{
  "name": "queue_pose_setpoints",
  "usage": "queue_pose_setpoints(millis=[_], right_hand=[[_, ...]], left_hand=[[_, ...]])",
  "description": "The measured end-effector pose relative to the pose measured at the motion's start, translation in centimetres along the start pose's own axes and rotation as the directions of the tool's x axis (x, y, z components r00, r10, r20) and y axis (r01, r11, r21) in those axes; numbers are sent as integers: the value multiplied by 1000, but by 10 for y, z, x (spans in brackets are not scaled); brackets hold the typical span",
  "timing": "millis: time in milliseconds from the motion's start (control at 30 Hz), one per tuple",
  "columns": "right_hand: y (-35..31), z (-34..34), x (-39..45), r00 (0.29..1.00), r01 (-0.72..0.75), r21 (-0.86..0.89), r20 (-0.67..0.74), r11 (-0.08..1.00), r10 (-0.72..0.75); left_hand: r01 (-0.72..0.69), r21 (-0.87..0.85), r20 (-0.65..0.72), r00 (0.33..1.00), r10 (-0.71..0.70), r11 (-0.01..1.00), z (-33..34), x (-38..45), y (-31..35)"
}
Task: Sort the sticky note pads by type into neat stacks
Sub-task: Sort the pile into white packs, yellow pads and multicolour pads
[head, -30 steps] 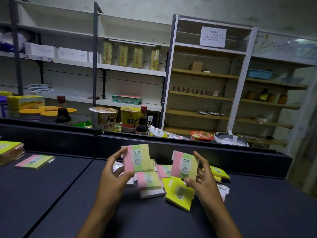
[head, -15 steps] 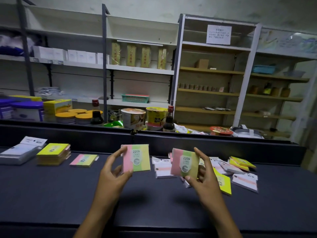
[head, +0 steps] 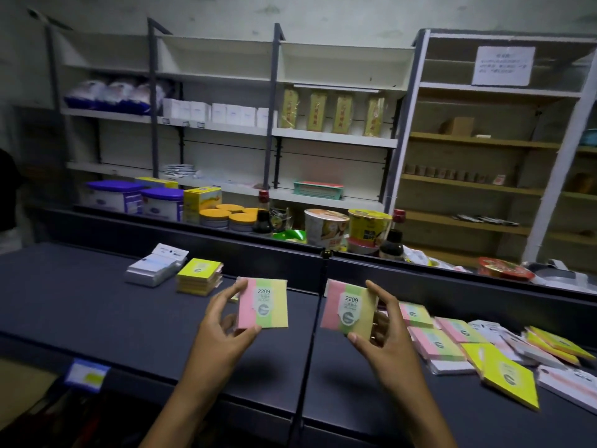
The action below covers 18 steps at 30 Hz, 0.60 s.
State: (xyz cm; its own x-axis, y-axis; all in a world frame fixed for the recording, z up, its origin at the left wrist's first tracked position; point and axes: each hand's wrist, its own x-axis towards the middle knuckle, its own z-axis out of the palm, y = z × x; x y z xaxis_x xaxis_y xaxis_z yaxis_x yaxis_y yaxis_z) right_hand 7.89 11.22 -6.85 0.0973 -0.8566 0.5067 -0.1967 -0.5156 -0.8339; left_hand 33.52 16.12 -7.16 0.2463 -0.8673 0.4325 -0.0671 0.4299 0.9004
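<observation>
**Two striped pads held up over the dark counter**

The left hand (head: pixel 223 321) pinches a pink, green and yellow striped pad (head: pixel 263 303) between thumb and fingers, label "2209" facing the camera. The right hand (head: pixel 384 331) grips a matching striped pad (head: pixel 350 310) the same way, just right of the first; both are raised above the counter (head: pixel 97 312).

On the far left of the counter sits a stack of yellow pads (head: pixel 198 276), with a stack of white packets (head: pixel 155 266) touching its left side. To the right lies a loose heap of pads (head: pixel 484 347): striped, yellow and white ones overlapping.

Beyond the counter's back wall stand two purple-lidded tubs (head: pixel 135 198), orange-lidded jars (head: pixel 226 216), dark sauce bottles (head: pixel 263 218) and noodle cups (head: pixel 326 227); their contents cannot be seen. A green basket (head: pixel 318 189) sits on the far shelf.
</observation>
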Motion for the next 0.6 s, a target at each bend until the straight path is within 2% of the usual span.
queue_pose_setpoints(millis=[267,467,600], right_hand=[[-2,44,27,998,13,15,54,1000,-14],[-3,81,53,999,16,16,49,1000,-17],[0,106,72,1000,11,13,-14,1000,-11]], left_hand=[[-34,157,-21,999,38,987,-36,26,-7],[-29,269,69,998,10,963,-59,74,-31],[-35,427,132,991,-24,904,-63,120,-52]])
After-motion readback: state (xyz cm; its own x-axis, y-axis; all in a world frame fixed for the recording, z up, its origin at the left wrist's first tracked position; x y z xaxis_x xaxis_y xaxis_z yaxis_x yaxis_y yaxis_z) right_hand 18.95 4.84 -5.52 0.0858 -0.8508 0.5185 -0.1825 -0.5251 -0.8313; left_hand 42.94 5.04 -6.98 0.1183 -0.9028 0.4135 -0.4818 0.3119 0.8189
